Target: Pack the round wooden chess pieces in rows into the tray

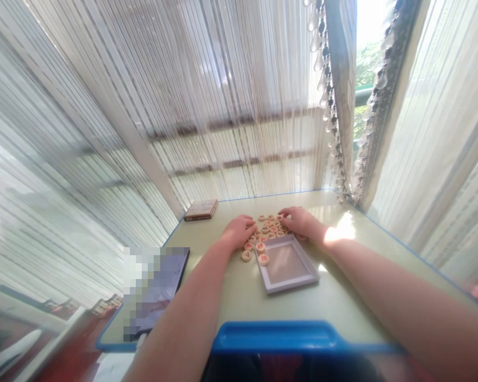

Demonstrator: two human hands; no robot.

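Observation:
Round wooden Chinese chess pieces (pixel 266 229), marked in red or black, lie in a loose cluster on the table. My left hand (pixel 239 232) rests at the cluster's left edge, fingers stretched toward the pieces and apart from a grip. On the opposite side, my right hand (pixel 300 223) spreads its fingers over the pieces at the right edge, partly covering some of them. Nearer to me lies a shallow light-coloured box tray (pixel 289 288). Two red-marked pieces (pixel 263 259) sit at its left side.
A flat brown box (pixel 201 210) lies at the table's far left corner. A dark-edged tablet-like object (pixel 171 281), partly blurred out, is left of my left forearm. The pale table (pixel 239 307) has a blue rim with a raised tray (pixel 276 335) nearest me. String curtains (pixel 223 106) hang behind.

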